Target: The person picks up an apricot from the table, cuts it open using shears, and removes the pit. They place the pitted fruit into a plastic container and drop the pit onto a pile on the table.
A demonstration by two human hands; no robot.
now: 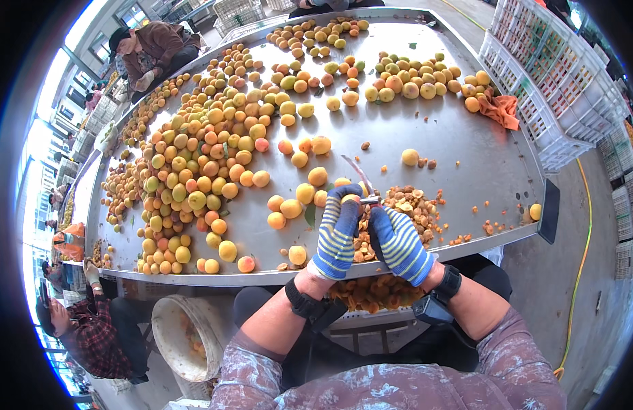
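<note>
My left hand (338, 233), in a blue and yellow striped glove, holds an apricot (351, 198) near the table's front edge. My right hand (398, 238), gloved alike, grips a curved-blade knife (358, 171) with a metal collar. The blade points up and away, beside the apricot; the handle is mostly hidden in the glove. Under and beyond my hands lies a heap of apricot pits (416, 210) with orange scraps. Below the table edge, pitted apricot pieces (375, 294) fill a container at my lap.
The steel table (367, 133) bears a large pile of apricots (193, 164) on its left. An orange cloth (499, 108) lies at the right rim beside stacked white plastic crates (547, 77). A white bucket (185, 338) stands at lower left. Other people sit around the table. A yellow hose (580, 266) crosses the floor.
</note>
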